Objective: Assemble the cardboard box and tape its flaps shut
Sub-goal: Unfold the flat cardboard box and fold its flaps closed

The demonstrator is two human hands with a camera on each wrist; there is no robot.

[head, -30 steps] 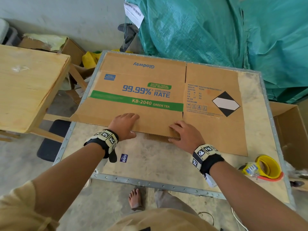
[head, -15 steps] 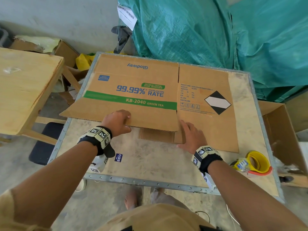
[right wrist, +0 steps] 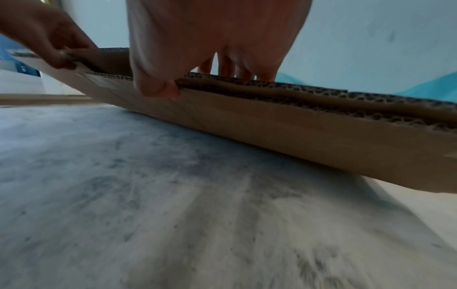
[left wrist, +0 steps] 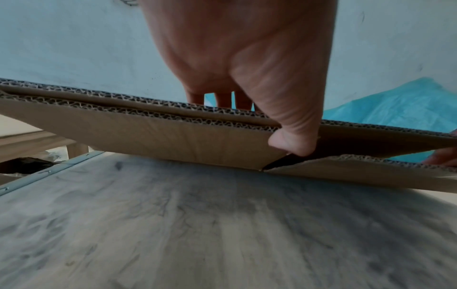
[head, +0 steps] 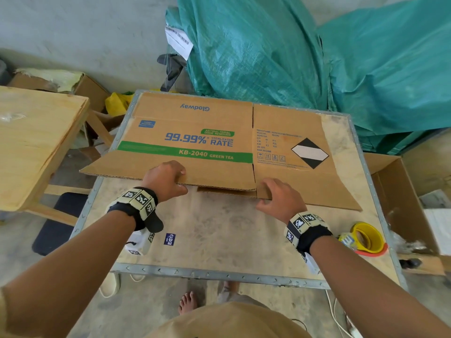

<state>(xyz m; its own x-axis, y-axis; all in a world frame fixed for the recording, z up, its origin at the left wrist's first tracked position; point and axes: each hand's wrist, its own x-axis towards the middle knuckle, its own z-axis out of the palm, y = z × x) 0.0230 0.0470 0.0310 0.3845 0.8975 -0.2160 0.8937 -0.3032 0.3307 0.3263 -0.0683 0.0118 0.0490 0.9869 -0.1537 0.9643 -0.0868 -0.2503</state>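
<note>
A flattened brown cardboard box (head: 195,145) with blue and green print lies on the work table (head: 219,240), its near edge lifted. My left hand (head: 168,179) grips the near flap's edge, fingers on top and thumb (left wrist: 294,140) under it. My right hand (head: 278,196) pinches the neighbouring flap's near edge, fingers above, thumb (right wrist: 158,88) against the corrugated edge (right wrist: 296,93). In the left wrist view the box layers (left wrist: 148,125) gape slightly. A yellow tape dispenser (head: 366,237) sits at the table's near right.
A wooden table (head: 31,142) stands to the left, a green tarp (head: 317,57) behind, an open cardboard box (head: 402,203) to the right. A small blue sticker (head: 169,239) lies on the table's bare near part. The metal rim (head: 219,274) borders the front; my bare foot (head: 188,301) shows below it.
Both hands went from lying flat on the flaps to gripping their near edges. The near edge of the box has risen off the table.
</note>
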